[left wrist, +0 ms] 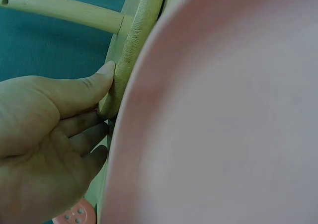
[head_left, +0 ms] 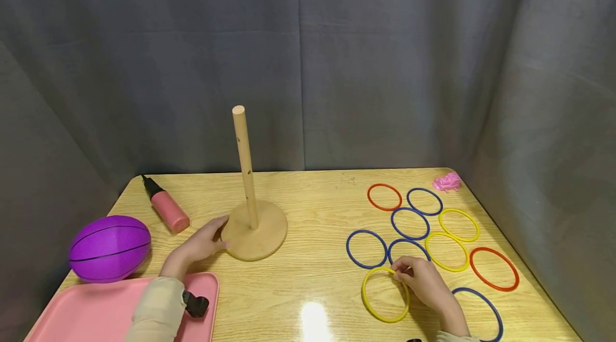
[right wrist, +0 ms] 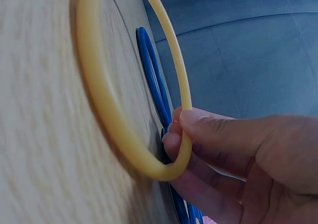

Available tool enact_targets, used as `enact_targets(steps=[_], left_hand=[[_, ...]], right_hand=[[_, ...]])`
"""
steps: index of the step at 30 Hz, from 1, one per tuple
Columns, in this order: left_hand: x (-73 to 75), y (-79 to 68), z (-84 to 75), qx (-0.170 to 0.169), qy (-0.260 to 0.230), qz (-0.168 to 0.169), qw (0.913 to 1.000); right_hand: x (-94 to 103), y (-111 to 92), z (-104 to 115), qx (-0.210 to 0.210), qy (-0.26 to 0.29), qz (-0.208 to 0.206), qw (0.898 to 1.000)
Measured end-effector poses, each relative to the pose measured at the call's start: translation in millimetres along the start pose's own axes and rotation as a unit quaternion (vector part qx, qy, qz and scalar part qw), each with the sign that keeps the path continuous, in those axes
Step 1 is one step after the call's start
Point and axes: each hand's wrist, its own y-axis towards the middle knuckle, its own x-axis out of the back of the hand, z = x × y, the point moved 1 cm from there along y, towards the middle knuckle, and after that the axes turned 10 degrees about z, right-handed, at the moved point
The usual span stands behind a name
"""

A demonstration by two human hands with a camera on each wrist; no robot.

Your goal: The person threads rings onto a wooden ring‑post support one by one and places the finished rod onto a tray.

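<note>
A wooden peg stand, a round base [head_left: 269,230] with an upright post [head_left: 245,165], stands left of the table's middle. At the left edge of its base is my left hand [head_left: 204,240]; in the left wrist view the thumb [left wrist: 102,77] lies on the rim while the other fingers curl toward its underside. My right hand [head_left: 423,280] pinches a yellow ring [head_left: 368,299] between thumb and fingers. In the right wrist view that ring [right wrist: 92,60] tilts up from the tabletop on the held side. Blue rings [head_left: 367,232] lie just beyond it.
More yellow [head_left: 447,270], blue [head_left: 495,310] and red rings [head_left: 505,288] lie flat around the right hand. A pink toy [head_left: 447,181] sits in the far right corner. At left are a hand pump [head_left: 168,211], a purple ball [head_left: 110,248] and a pink tray [head_left: 96,310] under the left forearm.
</note>
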Motion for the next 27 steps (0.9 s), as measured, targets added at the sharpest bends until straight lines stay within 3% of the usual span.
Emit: enact_targets(steps=[8, 15, 27], left_hand=[[-8.3, -1.8, -8.1, -0.015, 0.008, 0.002, 0.9999], [-15.9, -2.7, -14.7, -0.001, 0.007, 0.007, 0.9999], [-22.6, -8.8, -29.9, 0.014, 0.012, 0.022, 0.9996]], right_hand=[[-0.9, -0.4, 0.4, 0.017, 0.004, 0.006, 1.0], [-1.7, -0.1, 1.3, 0.037, 0.003, 0.004, 0.999], [0.3, 3.3, 6.7, -0.016, 0.122, 0.002, 0.992]])
